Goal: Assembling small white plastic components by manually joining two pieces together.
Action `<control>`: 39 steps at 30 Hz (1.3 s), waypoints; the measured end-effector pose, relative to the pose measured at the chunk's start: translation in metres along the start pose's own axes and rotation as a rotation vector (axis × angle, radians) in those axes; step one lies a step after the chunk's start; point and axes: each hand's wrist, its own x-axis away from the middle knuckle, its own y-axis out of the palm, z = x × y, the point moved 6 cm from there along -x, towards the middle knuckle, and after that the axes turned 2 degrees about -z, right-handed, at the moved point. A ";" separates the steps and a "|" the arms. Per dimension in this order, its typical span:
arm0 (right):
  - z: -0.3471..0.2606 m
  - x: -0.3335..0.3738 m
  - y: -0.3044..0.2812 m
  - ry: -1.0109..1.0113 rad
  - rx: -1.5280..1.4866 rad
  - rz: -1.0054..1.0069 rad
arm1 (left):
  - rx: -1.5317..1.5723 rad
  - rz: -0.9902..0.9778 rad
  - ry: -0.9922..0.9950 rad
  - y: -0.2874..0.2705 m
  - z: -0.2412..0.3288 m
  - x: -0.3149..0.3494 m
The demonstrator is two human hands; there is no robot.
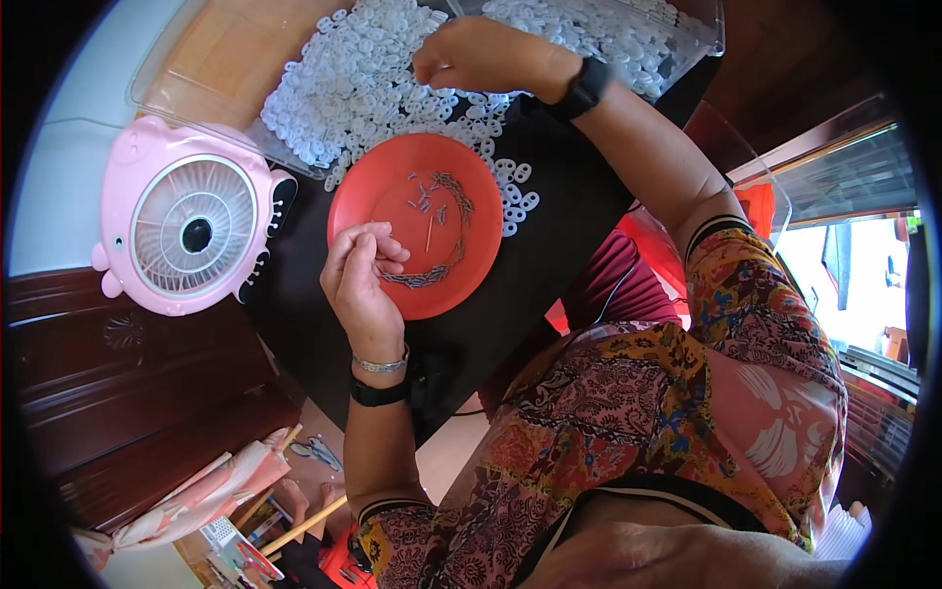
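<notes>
My left hand (363,280) hovers over the near-left rim of a round red plate (378,187), its fingers curled together; what they hold, if anything, is hidden. Small grey metal pins (424,279) lie in a curved band along the inside of the plate, with several loose ones and a thin wooden stick (429,234) near its middle. Farther back, my right hand (481,57) is over a big heap of small white plastic pieces (339,74) with holes. Its fingers are bent inward, and I cannot make out anything between them.
A pink animal-shaped fan (147,211) stands left of the dark table (304,245). Clear plastic bins (152,83) sit at the back, the right one filled with white pieces. Several white pieces (515,196) lie scattered right of the plate. Dark wooden furniture (118,373) is at the left.
</notes>
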 end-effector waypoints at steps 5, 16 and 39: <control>0.001 -0.006 0.036 0.062 -0.061 -0.064 | -0.017 0.004 -0.021 -0.002 -0.003 -0.001; 0.000 -0.011 0.047 0.056 0.162 -0.146 | 0.011 0.073 -0.092 -0.020 -0.007 -0.007; -0.107 0.013 0.045 -0.014 -1.110 -0.407 | -0.112 -0.165 -0.102 0.010 -0.005 0.001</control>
